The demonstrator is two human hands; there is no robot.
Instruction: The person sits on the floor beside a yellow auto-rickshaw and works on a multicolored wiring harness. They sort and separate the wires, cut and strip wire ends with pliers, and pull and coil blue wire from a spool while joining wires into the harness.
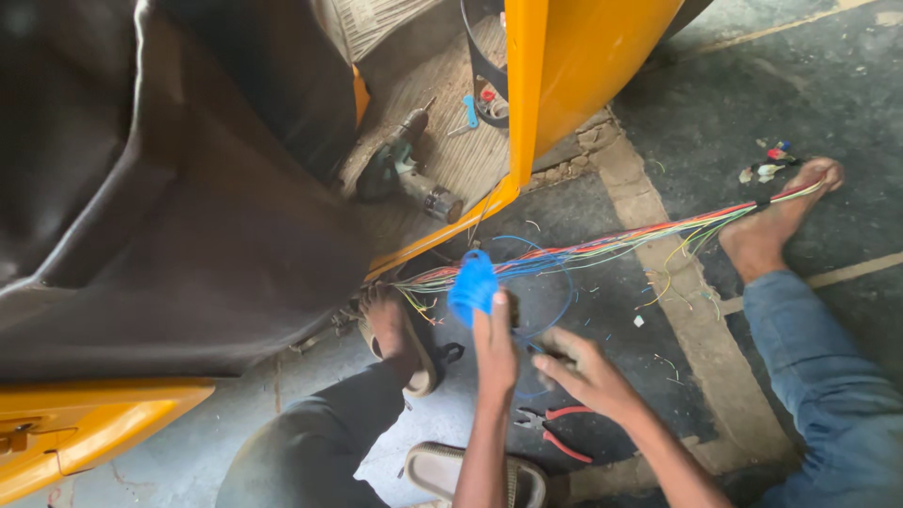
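Note:
My left hand (pixel 495 346) is raised and grips a bright blue wad or roll (pixel 472 282), held against a long bundle of many-coloured wires (pixel 611 246). The bundle runs from under the yellow vehicle body (pixel 564 66) across the floor to the right. My right hand (pixel 585 369) is just to the right, fingers closed round a small dark thing that I cannot make out, with a thin blue wire (pixel 555 315) looping near it. Red-handled pliers (pixel 557 429) lie on the floor below my hands.
Another person's bare foot (pixel 773 218) in a blue-jeans leg (pixel 832 376) presses the far end of the wires. My sandalled foot (pixel 400 331) rests by the vehicle sill, and a loose sandal (pixel 451 470) lies nearer. A power tool (pixel 404 169) lies on the vehicle floor; wire scraps (pixel 767 169) lie on the concrete.

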